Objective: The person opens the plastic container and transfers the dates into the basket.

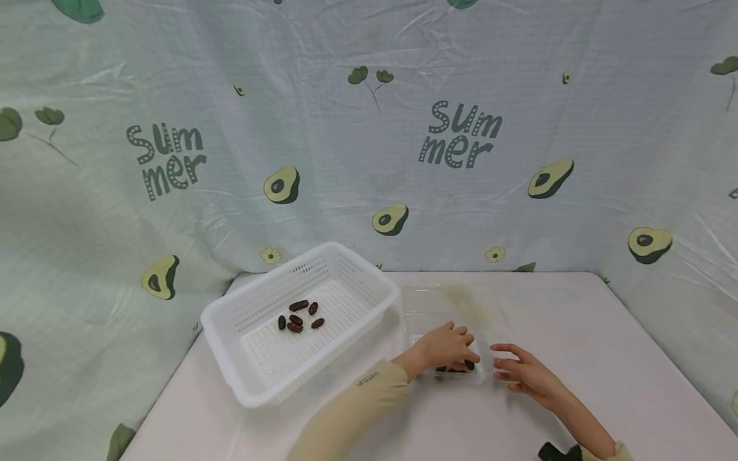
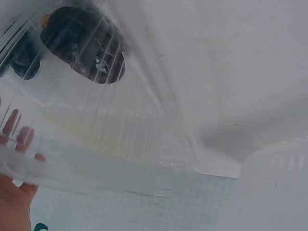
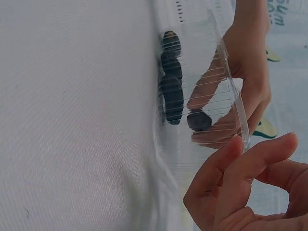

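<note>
A clear plastic container [image 1: 439, 302] lies open on the table's middle. My left hand [image 1: 468, 356] reaches into its near end, where a few dark dates [image 1: 455, 368] lie. Through the clear wall [image 3: 217, 33] in the right wrist view, its fingers pinch one date [image 3: 198, 120] beside a row of others [image 3: 172, 91]. My right hand [image 1: 499, 363] is just right of the container, fingers loosely bent, fingertips [image 3: 235, 144] at the wall's edge. The left wrist view shows dates [image 2: 82, 45] through ribbed plastic.
A white slotted basket [image 1: 209, 328] stands left of the container and holds several dates [image 1: 300, 317]. The table [image 1: 576, 333] is covered in pale cloth. A printed avocado backdrop [image 1: 369, 128] hangs close behind and along both sides.
</note>
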`<control>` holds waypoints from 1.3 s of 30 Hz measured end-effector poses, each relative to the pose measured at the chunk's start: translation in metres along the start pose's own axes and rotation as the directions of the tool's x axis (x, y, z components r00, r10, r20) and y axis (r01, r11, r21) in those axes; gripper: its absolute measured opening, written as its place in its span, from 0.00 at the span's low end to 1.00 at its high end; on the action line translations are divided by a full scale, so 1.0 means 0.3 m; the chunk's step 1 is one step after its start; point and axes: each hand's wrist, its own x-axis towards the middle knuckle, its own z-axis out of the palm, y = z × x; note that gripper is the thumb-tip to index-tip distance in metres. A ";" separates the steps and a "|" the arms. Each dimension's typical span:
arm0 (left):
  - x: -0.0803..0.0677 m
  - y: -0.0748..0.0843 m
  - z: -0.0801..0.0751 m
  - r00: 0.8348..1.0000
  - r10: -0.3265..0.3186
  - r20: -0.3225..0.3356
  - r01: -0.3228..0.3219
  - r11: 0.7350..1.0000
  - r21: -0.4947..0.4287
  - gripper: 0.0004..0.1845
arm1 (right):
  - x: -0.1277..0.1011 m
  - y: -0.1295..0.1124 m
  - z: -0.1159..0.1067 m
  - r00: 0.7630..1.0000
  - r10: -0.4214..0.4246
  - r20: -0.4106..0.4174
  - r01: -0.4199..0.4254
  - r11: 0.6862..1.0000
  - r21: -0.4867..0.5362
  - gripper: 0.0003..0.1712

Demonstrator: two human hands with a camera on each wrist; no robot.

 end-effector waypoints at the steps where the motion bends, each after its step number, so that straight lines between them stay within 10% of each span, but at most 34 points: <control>1: -0.003 -0.003 -0.003 1.000 -0.001 -0.004 0.001 1.000 0.007 0.16 | -0.001 0.000 0.000 1.000 0.002 -0.003 -0.002 1.000 0.000 0.33; 25: -0.162 -0.111 -0.160 0.990 -0.001 -0.141 0.021 0.989 0.144 0.11 | -0.007 -0.008 0.005 0.999 0.005 -0.034 -0.006 0.999 -0.045 0.33; 39: -0.355 -0.224 -0.168 0.952 -0.118 -0.284 0.128 0.992 0.017 0.06 | -0.006 -0.007 0.002 1.000 0.004 -0.006 -0.005 0.999 -0.033 0.32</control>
